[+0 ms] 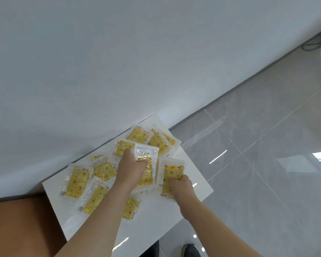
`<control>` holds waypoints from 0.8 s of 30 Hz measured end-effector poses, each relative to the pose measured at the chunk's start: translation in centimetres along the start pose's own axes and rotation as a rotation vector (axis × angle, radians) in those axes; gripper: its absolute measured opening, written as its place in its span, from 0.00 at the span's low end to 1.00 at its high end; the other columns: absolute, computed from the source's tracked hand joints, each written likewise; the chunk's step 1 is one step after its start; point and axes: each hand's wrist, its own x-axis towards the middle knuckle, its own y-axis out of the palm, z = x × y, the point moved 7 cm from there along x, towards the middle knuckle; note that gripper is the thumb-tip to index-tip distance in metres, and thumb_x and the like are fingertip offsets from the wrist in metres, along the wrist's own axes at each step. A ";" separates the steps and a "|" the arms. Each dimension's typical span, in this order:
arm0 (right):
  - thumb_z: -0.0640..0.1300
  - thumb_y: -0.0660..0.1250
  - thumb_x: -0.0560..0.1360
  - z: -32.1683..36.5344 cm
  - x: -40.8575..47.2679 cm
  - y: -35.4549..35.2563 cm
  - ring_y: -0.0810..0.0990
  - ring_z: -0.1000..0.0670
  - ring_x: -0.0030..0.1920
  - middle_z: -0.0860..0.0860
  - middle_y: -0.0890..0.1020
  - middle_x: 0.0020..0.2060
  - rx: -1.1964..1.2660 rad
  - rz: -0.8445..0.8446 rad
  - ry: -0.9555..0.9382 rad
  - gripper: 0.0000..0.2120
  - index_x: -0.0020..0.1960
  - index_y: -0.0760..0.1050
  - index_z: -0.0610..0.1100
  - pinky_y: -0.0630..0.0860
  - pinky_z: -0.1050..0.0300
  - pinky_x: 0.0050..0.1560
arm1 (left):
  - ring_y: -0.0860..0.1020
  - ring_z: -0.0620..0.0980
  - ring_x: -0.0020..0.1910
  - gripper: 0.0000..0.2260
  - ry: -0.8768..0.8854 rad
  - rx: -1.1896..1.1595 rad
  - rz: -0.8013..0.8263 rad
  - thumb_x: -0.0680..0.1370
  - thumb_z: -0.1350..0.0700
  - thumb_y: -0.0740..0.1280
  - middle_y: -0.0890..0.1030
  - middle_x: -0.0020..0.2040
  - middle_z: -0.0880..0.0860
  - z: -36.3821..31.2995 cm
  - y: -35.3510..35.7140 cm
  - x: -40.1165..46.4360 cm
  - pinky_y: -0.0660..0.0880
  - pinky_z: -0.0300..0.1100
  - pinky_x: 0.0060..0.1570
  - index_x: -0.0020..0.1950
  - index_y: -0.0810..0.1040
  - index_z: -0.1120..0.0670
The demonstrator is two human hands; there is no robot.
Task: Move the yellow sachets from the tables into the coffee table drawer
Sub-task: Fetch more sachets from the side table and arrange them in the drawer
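Yellow star-and-moon printed sachets in clear plastic (78,182): scattered on white glossy surface (156,225), long axes varied. Left hand (131,168) grips one sachet (146,154); right hand (182,184) pinches another (171,175). Print illegible.

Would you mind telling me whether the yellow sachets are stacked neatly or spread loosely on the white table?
Spread loosely: the yellow sachets lie scattered at differing angles, some overlapping, across the white table.

A: Item: yellow sachets (77,183). Any legible text?
B: None. Small dark marks sit along the clear edges, too blurred to read. Printed stars and moons only.
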 end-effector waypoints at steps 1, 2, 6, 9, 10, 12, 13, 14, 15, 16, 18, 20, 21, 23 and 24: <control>0.43 0.58 0.78 0.4 0.2 0.9 0.77 0.45 0.53 0.49 0.72 0.57 -0.070 -0.011 -0.022 0.03 0.50 0.70 0.45 0.79 0.48 0.52 | 0.79 0.53 0.49 0.18 -0.015 -0.052 -0.022 0.74 0.51 0.69 0.78 0.54 0.51 0.7 -1.2 -0.3 0.77 0.47 0.40 0.62 0.71 0.51; 0.44 0.58 0.77 1.0 0.6 1.9 0.75 0.44 0.55 0.49 0.68 0.59 -0.147 -0.030 -0.058 0.06 0.53 0.70 0.43 0.77 0.48 0.55 | 0.79 0.54 0.51 0.18 -0.031 -0.097 -0.045 0.73 0.51 0.69 0.78 0.55 0.52 1.4 -2.3 -0.5 0.79 0.51 0.45 0.61 0.72 0.50; 0.42 0.59 0.75 2.5 1.7 4.5 0.66 0.42 0.61 0.45 0.64 0.63 -0.487 -0.195 -0.153 0.15 0.60 0.70 0.39 0.71 0.50 0.62 | 0.80 0.53 0.50 0.12 -0.090 -0.217 -0.091 0.75 0.55 0.70 0.81 0.53 0.52 3.9 -5.4 -0.6 0.77 0.49 0.49 0.57 0.76 0.51; 0.40 0.60 0.74 2.4 2.0 5.1 0.65 0.41 0.61 0.44 0.64 0.61 -0.548 -0.302 -0.139 0.16 0.61 0.68 0.42 0.65 0.52 0.62 | 0.82 0.53 0.46 0.10 -0.114 -0.276 -0.089 0.75 0.57 0.71 0.83 0.49 0.52 4.6 -6.1 -0.2 0.80 0.51 0.47 0.55 0.77 0.51; 0.39 0.61 0.73 2.2 2.1 5.1 0.65 0.41 0.61 0.44 0.64 0.61 -0.557 -0.323 -0.129 0.16 0.61 0.68 0.43 0.63 0.51 0.64 | 0.83 0.54 0.45 0.10 -0.121 -0.291 -0.090 0.75 0.58 0.71 0.83 0.48 0.53 4.7 -6.2 -0.1 0.80 0.52 0.48 0.55 0.78 0.51; 0.40 0.63 0.72 1.7 2.4 5.0 0.63 0.41 0.62 0.45 0.63 0.60 -0.550 -0.341 -0.095 0.17 0.60 0.68 0.44 0.60 0.50 0.66 | 0.83 0.54 0.45 0.10 -0.130 -0.312 -0.087 0.75 0.58 0.71 0.83 0.47 0.53 5.0 -6.1 0.1 0.80 0.50 0.45 0.54 0.78 0.50; 0.40 0.63 0.72 1.6 2.5 4.9 0.63 0.41 0.62 0.45 0.63 0.61 -0.529 -0.349 -0.084 0.17 0.60 0.67 0.44 0.59 0.49 0.67 | 0.82 0.52 0.45 0.09 -0.131 -0.326 -0.084 0.75 0.58 0.71 0.83 0.47 0.52 5.0 -6.1 0.0 0.78 0.46 0.42 0.54 0.78 0.50; 0.40 0.64 0.72 1.4 2.7 4.8 0.63 0.41 0.63 0.45 0.63 0.61 -0.501 -0.363 -0.081 0.18 0.61 0.67 0.45 0.58 0.49 0.67 | 0.82 0.51 0.45 0.09 -0.131 -0.345 -0.080 0.75 0.58 0.71 0.83 0.47 0.51 5.0 -6.0 0.0 0.76 0.44 0.40 0.54 0.78 0.50; 0.41 0.65 0.72 1.3 2.7 4.7 0.62 0.41 0.63 0.45 0.64 0.61 -0.466 -0.386 -0.086 0.20 0.62 0.66 0.45 0.58 0.49 0.67 | 0.81 0.51 0.45 0.09 -0.137 -0.353 -0.073 0.75 0.58 0.71 0.82 0.47 0.51 5.0 -5.9 -0.1 0.75 0.43 0.39 0.54 0.78 0.49; 0.42 0.67 0.72 1.3 2.6 4.5 0.62 0.41 0.63 0.45 0.64 0.61 -0.426 -0.410 -0.103 0.22 0.63 0.64 0.46 0.57 0.49 0.67 | 0.81 0.51 0.45 0.09 -0.142 -0.357 -0.066 0.75 0.58 0.71 0.82 0.47 0.51 5.0 -5.8 -0.1 0.75 0.43 0.39 0.54 0.77 0.49; 0.43 0.69 0.71 1.3 2.4 4.1 0.62 0.42 0.65 0.46 0.65 0.62 -0.343 -0.442 -0.149 0.29 0.68 0.60 0.48 0.56 0.49 0.68 | 0.81 0.52 0.46 0.10 -0.151 -0.354 -0.050 0.75 0.58 0.72 0.82 0.48 0.51 4.9 -5.7 -0.2 0.78 0.47 0.45 0.54 0.78 0.49; 0.42 0.69 0.72 1.2 2.4 3.8 0.65 0.41 0.66 0.45 0.67 0.63 -0.299 -0.450 -0.172 0.32 0.71 0.59 0.48 0.57 0.47 0.69 | 0.82 0.53 0.47 0.10 -0.151 -0.346 -0.052 0.74 0.57 0.72 0.83 0.48 0.51 4.6 -5.7 -0.3 0.79 0.53 0.50 0.54 0.78 0.48; 0.42 0.70 0.72 1.1 2.6 3.7 0.67 0.41 0.65 0.45 0.69 0.62 -0.277 -0.437 -0.178 0.31 0.71 0.60 0.46 0.61 0.46 0.69 | 0.82 0.53 0.47 0.11 -0.151 -0.351 -0.054 0.74 0.57 0.73 0.83 0.48 0.52 4.5 -5.8 -0.4 0.80 0.55 0.51 0.54 0.79 0.49; 0.41 0.69 0.74 1.1 3.1 3.8 0.72 0.40 0.61 0.45 0.71 0.57 -0.240 -0.372 -0.220 0.22 0.65 0.67 0.42 0.70 0.43 0.64 | 0.83 0.54 0.46 0.11 -0.146 -0.367 -0.061 0.73 0.57 0.73 0.84 0.48 0.53 4.2 -5.8 -0.6 0.81 0.56 0.49 0.54 0.79 0.50; 0.40 0.67 0.74 1.2 2.9 4.1 0.73 0.41 0.58 0.46 0.70 0.55 -0.234 -0.329 -0.254 0.16 0.61 0.70 0.40 0.73 0.43 0.60 | 0.83 0.55 0.46 0.10 -0.137 -0.376 -0.067 0.73 0.57 0.73 0.84 0.48 0.53 4.0 -5.9 -0.8 0.81 0.56 0.48 0.53 0.79 0.50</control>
